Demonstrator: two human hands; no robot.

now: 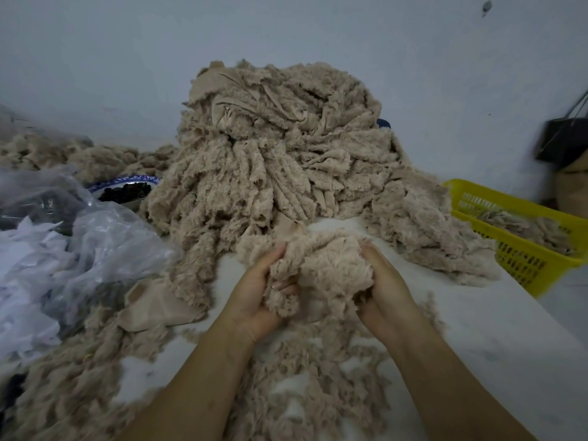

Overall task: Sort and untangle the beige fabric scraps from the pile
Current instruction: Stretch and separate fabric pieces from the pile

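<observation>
Centrally, the left hand [254,297] and right hand [385,291] each curl their fingers around opposite sides of one clump of beige fleece scraps [324,268], held over the white table [477,329]. Directly beyond the clump rises the main pile [280,148]; loose scraps [311,377] lie beneath the wrists. Right of the grip stands a yellow basket [521,259] holding scraps; left, a clear plastic bag [105,240].
</observation>
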